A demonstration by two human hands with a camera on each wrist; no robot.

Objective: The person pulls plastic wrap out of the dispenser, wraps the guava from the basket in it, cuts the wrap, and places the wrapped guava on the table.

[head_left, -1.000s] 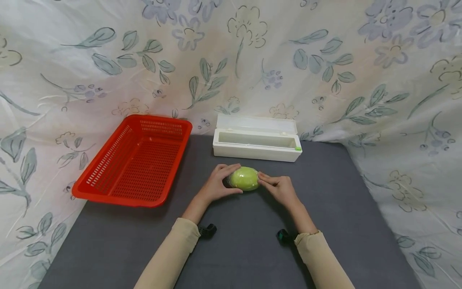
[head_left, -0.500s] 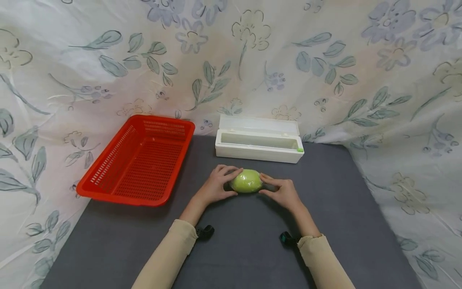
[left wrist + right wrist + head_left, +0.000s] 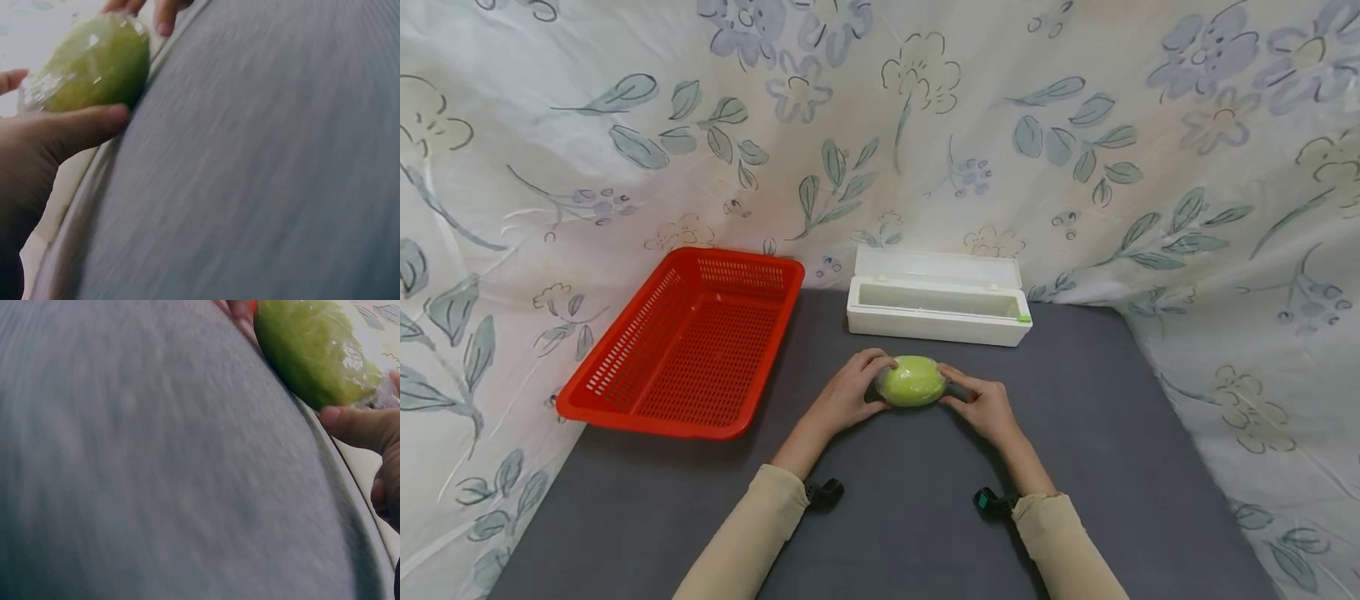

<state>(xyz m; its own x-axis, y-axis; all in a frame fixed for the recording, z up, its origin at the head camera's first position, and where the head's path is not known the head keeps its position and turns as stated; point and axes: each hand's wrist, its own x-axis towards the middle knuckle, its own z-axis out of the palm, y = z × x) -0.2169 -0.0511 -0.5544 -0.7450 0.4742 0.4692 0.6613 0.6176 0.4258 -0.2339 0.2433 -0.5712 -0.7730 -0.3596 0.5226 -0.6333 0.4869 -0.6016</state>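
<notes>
An oval green fruit (image 3: 912,382), wrapped in shiny clear plastic film, is between both hands over the middle of the grey table. My left hand (image 3: 842,393) holds its left end, fingers at the far side and thumb at the near side. At the right end, my right hand (image 3: 988,406) grips the wrapped fruit between fingers and thumb. Close up in the left wrist view, the left thumb (image 3: 87,128) lies along the green fruit (image 3: 103,62). Bunched film (image 3: 382,390) shows by the right thumb (image 3: 353,422) in the right wrist view.
A red plastic basket (image 3: 658,427) with slotted walls stands at the left. Behind the hands sits a long white box (image 3: 936,325), its lid raised, with a small green piece on its right corner. A flowered cloth (image 3: 962,125) hangs around the grey table (image 3: 910,517).
My right fingers and thumb, bunched together at the fruit's right end a second ago, are now spread around that end. The left hand keeps its hold on the other end.
</notes>
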